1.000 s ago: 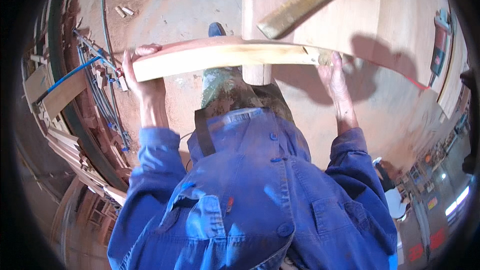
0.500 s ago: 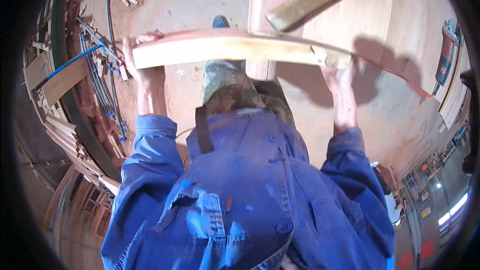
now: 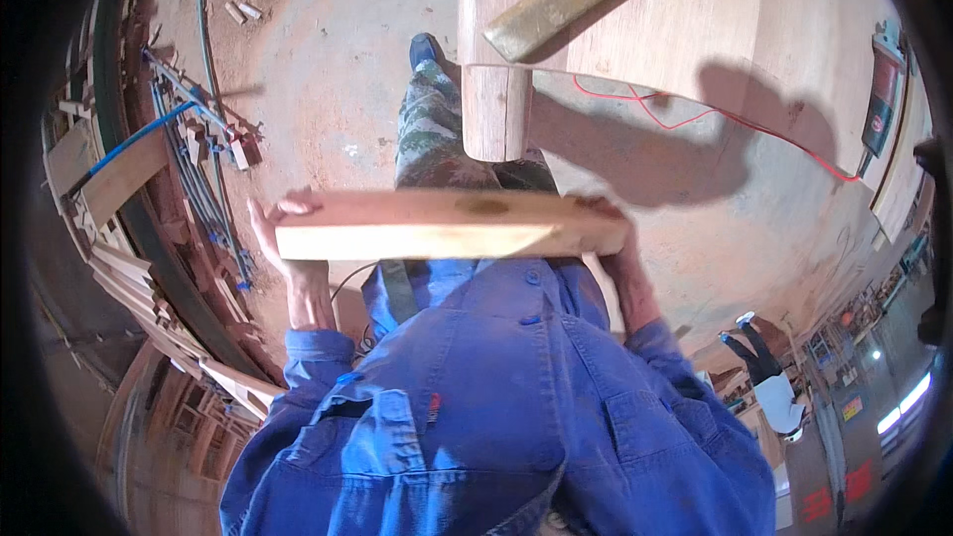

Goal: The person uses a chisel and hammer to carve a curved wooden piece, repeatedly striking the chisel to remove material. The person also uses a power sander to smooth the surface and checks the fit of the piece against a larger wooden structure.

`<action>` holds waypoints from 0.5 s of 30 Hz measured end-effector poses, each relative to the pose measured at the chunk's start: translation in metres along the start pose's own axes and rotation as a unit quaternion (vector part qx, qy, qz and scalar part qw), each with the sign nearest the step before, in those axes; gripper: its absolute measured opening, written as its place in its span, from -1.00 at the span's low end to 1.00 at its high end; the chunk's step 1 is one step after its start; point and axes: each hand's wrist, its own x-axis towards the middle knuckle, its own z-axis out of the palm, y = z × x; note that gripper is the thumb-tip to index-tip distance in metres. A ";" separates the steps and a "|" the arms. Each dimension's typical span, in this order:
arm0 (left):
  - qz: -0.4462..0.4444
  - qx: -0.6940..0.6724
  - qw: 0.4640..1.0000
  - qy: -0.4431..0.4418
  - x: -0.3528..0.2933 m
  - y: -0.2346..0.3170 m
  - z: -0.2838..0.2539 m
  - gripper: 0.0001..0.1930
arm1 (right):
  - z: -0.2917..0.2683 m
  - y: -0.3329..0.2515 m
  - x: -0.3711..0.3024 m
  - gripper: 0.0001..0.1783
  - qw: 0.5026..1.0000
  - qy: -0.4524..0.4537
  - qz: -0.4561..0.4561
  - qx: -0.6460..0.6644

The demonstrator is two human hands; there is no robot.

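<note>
A thick, pale wooden board (image 3: 427,238) is held level across my front, just above my waist. My left hand (image 3: 290,228) grips its left end, with fingers curled over the top edge. At the other end, my right hand (image 3: 613,238) is closed round the board, partly in shadow. A dark oval mark, perhaps a knot, shows on the upper face. Beyond the board, a hammer (image 3: 586,0) with a worn wooden handle lies on a large wooden panel (image 3: 675,20); its head is near the top rim.
A rounded wooden leg or rail (image 3: 496,114) juts from the panel toward me. A power tool (image 3: 881,104) with a red cord (image 3: 764,137) sits at the right. Blue-handled clamps (image 3: 189,149) and wood offcuts lie at the left. Another person (image 3: 769,377) stands at lower right.
Both hands have brought the board down and closer to my body. It looks straighter and turned, with more of its top face in view. The other person shows more fully.
</note>
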 end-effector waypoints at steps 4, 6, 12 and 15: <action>0.036 -0.011 0.998 -0.051 -0.021 -0.018 -0.036 -0.30 | 0.016 0.001 -0.018 -0.49 0.996 0.050 0.045 0.062; 0.056 -0.050 0.995 -0.061 -0.033 0.008 -0.008 -0.30 | 0.034 -0.040 -0.031 -0.38 1.000 0.002 -0.018 0.023; 0.040 0.070 0.972 -0.219 -0.068 0.056 0.039 -0.18 | 0.031 -0.077 -0.091 -0.15 0.990 -0.031 -0.130 0.037; -0.106 0.204 0.957 -0.177 -0.048 0.040 0.015 -0.32 | 0.008 -0.058 -0.103 -0.13 0.993 -0.013 -0.115 0.006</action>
